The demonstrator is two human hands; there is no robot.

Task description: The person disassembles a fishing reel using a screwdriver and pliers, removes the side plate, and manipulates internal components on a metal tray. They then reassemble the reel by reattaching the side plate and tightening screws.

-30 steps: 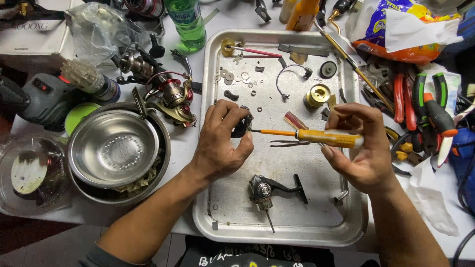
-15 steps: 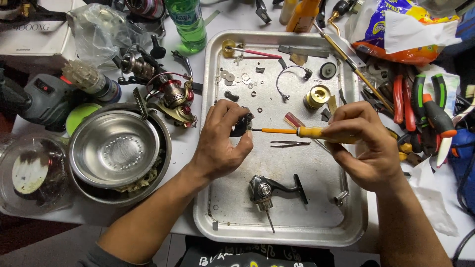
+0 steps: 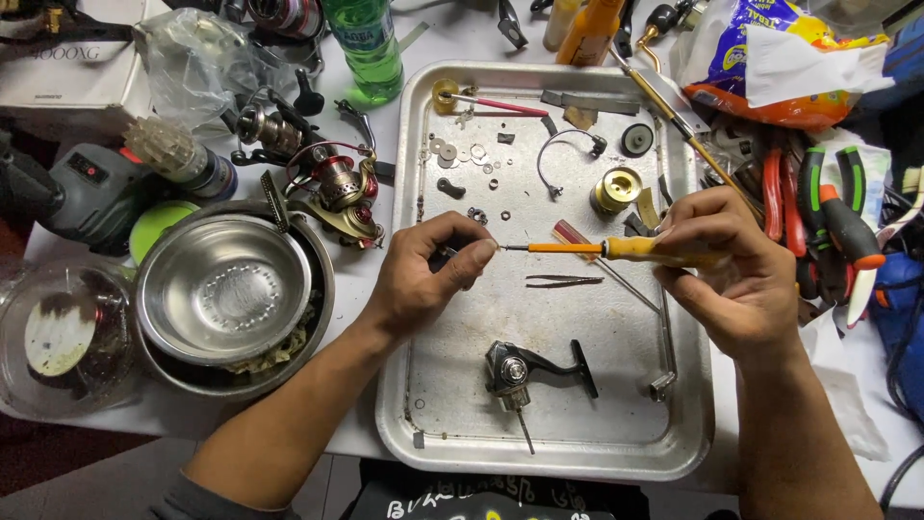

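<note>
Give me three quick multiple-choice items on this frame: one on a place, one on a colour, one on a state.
1. Where does the black reel body lie?
A. in the metal tray
B. in the steel bowl
C. on the white box

2. What colour is the handle of the screwdriver?
A. blue
B. yellow
C. black

3. What is the right hand doing?
A. resting flat and empty
B. gripping the pliers
C. holding the screwdriver

Answers:
1 A, it sits on the tray floor near the front edge.
2 B, the handle is yellow with an orange shaft.
3 C, its fingers wrap the handle, the tip pointing at a small part pinched in the left hand.
</note>
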